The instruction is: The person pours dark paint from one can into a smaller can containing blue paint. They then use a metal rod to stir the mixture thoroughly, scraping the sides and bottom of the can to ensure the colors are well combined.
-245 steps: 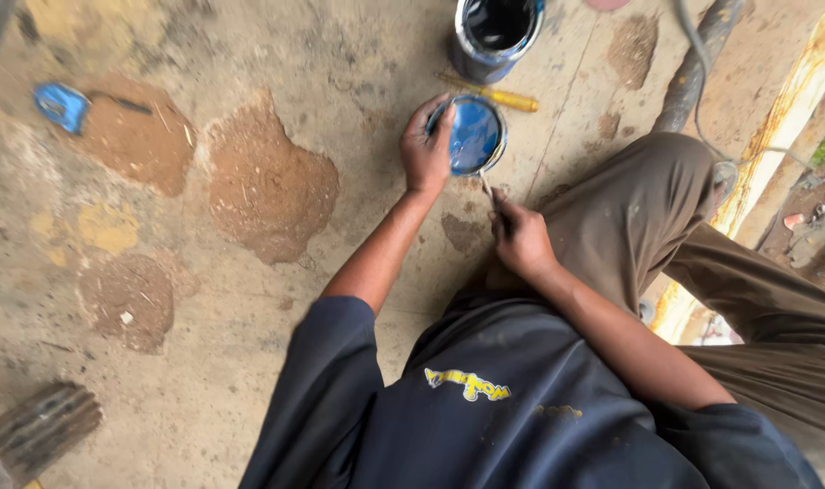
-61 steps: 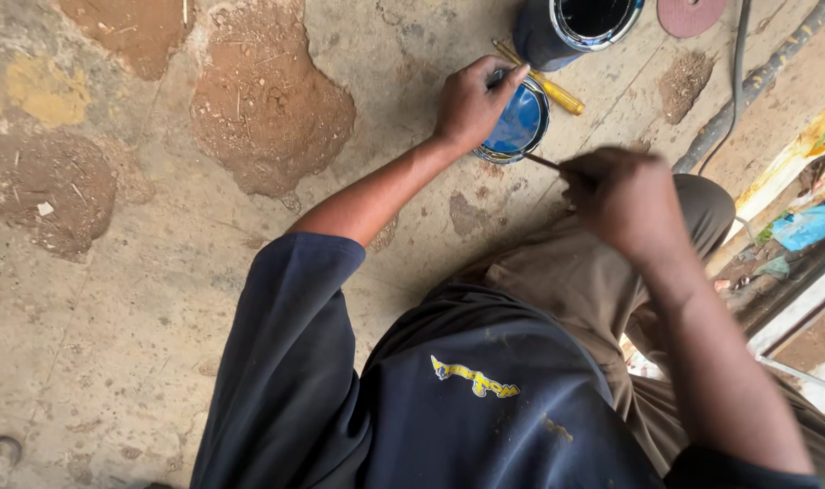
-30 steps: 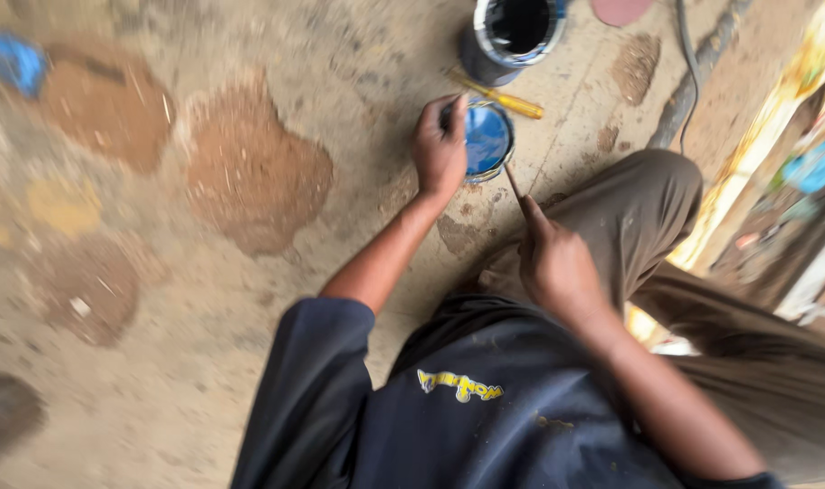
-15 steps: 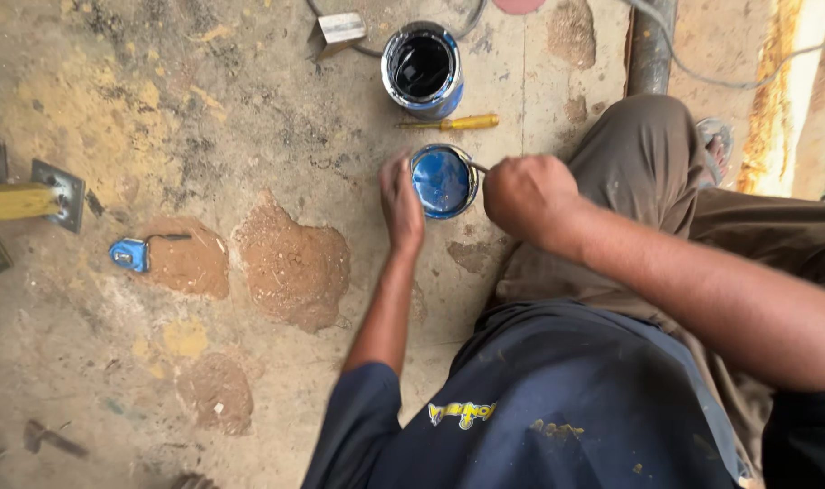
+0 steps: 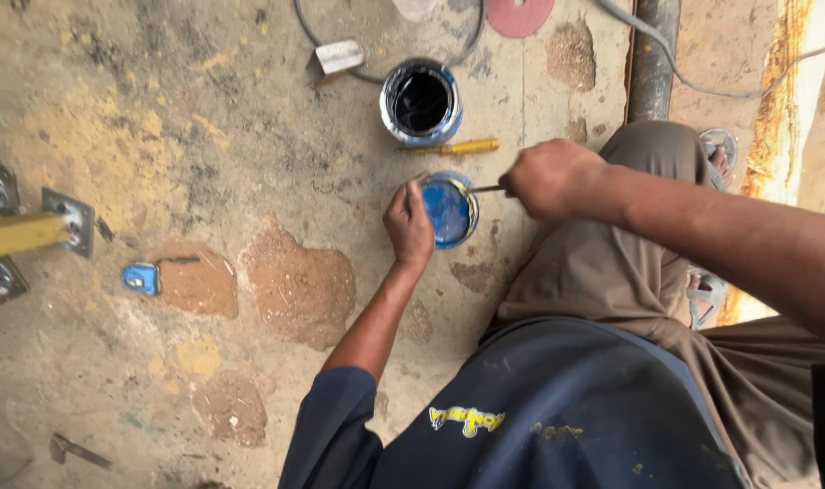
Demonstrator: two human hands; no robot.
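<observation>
A small round tin of blue paint [image 5: 450, 210] stands on the stained concrete floor [image 5: 204, 136] in front of my knees. My left hand [image 5: 409, 223] grips its left rim and steadies it. My right hand [image 5: 552, 177] is closed on a thin stick or brush handle [image 5: 486, 189] whose tip reaches over the tin's right edge. Just beyond the tin lies a yellow-handled screwdriver [image 5: 457, 147], and past that stands a larger open can [image 5: 421, 101] with a dark inside.
A red disc [image 5: 519, 14] and a dark pipe [image 5: 652, 59] lie at the top right, with a cable looping past a small metal block [image 5: 340, 56]. A yellow bar on a metal bracket [image 5: 32, 234] juts in at left, near a blue scrap [image 5: 143, 278].
The view has swung over the last seconds. My left hand stays on the blue tin. My right hand has lifted from my knee and now holds the stick at the tin's right rim.
</observation>
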